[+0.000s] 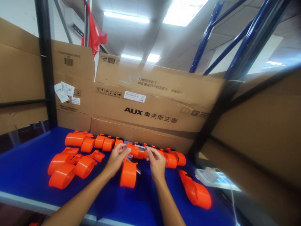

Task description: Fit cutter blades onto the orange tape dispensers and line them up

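Observation:
Over the middle of the table, my left hand (117, 158) pinches an orange plastic part (133, 150) between thumb and fingers. My right hand (157, 161) is closed at the other end, its thumb and fingertips pressed together beside a thin pale strip (140, 147). What those right fingertips grip is too small to make out. Just below my hands stands an orange ring-shaped part (128, 174), with a small shiny strip (138, 171) at its right side.
Orange ring-shaped parts (108, 144) stand in a row along the back of the blue table (103, 201). Several more orange parts (62, 175) lie at the left. Another orange part (196, 191) and a white device with a cable (213, 177) are at the right. Cardboard (150, 110) walls the back.

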Motion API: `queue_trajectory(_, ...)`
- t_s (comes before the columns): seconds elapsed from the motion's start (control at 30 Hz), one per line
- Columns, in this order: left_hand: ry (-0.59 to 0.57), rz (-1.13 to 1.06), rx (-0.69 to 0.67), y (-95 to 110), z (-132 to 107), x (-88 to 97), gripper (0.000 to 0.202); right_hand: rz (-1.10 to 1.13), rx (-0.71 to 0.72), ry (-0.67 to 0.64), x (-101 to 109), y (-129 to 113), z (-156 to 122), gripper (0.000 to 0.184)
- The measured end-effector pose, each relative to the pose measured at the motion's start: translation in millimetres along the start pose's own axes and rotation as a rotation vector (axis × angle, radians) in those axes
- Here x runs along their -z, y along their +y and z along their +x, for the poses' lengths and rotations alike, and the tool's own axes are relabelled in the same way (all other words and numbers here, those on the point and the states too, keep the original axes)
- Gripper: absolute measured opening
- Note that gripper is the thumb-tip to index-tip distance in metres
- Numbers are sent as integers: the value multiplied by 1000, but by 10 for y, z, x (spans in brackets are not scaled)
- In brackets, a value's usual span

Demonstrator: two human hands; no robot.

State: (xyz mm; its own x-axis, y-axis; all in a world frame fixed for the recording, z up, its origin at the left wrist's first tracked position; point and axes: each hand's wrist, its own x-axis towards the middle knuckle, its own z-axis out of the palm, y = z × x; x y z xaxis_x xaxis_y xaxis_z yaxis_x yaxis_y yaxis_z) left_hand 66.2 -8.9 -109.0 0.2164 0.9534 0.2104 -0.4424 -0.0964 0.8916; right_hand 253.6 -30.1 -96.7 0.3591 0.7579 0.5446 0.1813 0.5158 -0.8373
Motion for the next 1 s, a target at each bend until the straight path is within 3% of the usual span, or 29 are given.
queue_trajectory(0.17, 12, -2, -2, 4, -8, -3, 50, 50, -19, 14, -10, 27, -5, 32)
queue_trajectory(0.63, 27, 48, -60, 76, -77, -51, 42, 41, 48, -150, -56, -45, -56, 23)
queue_trajectory(1.0, -20, 87, -51, 27, -51, -35, 44, -15, 70, -248, -85, -89, -88, 31)
